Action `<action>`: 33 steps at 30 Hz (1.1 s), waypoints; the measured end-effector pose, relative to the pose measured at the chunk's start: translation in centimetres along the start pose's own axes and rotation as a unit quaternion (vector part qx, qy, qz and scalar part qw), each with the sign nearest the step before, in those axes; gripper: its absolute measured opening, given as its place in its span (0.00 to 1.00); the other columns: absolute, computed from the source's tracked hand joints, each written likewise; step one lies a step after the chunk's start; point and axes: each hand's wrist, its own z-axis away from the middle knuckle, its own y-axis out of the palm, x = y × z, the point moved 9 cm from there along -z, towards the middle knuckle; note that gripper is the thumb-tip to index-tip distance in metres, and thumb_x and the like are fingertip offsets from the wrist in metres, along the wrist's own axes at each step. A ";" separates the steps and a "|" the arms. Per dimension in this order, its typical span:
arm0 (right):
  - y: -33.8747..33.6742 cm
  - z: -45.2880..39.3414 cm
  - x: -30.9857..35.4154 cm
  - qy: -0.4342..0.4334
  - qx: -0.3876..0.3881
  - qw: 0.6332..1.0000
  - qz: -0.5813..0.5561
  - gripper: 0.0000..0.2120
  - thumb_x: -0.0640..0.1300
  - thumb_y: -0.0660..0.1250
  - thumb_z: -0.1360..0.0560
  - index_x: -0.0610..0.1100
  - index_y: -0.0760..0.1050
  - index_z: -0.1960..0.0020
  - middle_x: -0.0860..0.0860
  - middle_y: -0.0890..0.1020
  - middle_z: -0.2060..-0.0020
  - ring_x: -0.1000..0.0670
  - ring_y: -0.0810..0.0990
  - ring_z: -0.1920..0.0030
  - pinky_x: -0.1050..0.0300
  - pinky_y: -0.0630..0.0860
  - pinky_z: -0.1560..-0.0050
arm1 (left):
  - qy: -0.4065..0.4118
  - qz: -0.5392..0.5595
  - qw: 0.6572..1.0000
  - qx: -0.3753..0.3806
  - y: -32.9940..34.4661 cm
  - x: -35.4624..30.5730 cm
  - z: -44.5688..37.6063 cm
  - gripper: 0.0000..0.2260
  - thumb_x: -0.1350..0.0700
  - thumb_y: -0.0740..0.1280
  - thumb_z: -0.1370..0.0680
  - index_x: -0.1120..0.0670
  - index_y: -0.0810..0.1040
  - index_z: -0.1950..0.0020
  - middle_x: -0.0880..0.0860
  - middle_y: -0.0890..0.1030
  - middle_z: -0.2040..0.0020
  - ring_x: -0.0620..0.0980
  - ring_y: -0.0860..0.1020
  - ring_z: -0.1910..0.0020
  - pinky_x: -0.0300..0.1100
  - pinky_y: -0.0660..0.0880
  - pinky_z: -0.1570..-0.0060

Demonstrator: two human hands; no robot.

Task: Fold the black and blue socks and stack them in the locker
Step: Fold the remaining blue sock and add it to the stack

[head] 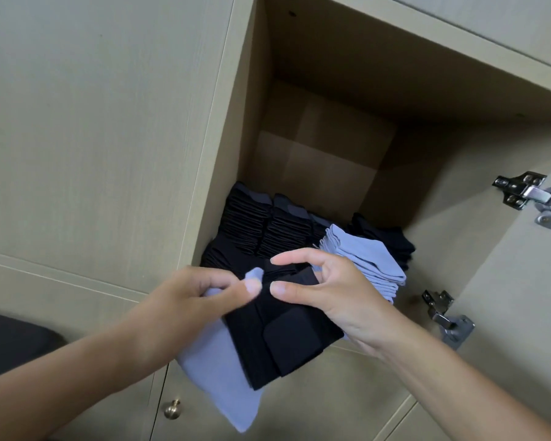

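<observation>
Socks are held at the mouth of the locker: a loose black fabric sock (280, 338) lies over a pale blue fabric sock (223, 386), both hanging out past the front edge of the open light-wood locker compartment (318, 138). The left hand (185, 300) grips the blue sock near its upper end, thumb and fingers curled onto the cloth. The right hand (328, 291) has its thumb pressed on the black sock's upper edge while the forefinger arches above it, apart from the cloth; whether the other fingers hold the sock from beneath cannot be told.

By my reading, the step in hand is sorting or folding this pair before it is stacked. The next move calls for doubling each sock flat and setting it on the pile of its own colour.

Just behind the hands sits a stack of folded pale blue socks (366, 262) on the right. Left of it stand rows of folded black socks (264, 224), with a further dark pile (385, 237) behind the blue one. These piles crowd the front of the shelf, so a careless push could topple them. Deeper in, the floor is bare. Metal door hinges (522, 189) show at the right, and a small brass knob (172, 408) below.
</observation>
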 end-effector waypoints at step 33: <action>-6.1 -2.7 0.1 -0.007 -0.165 0.963 -0.211 0.14 0.32 0.62 0.19 0.43 0.86 0.47 0.38 0.85 0.46 0.47 0.78 0.52 0.54 0.80 0.48 | -0.052 0.054 0.971 -0.229 -2.2 0.6 0.0 0.04 0.52 0.77 0.28 0.48 0.86 0.63 0.47 0.80 0.66 0.49 0.75 0.67 0.37 0.68 0.72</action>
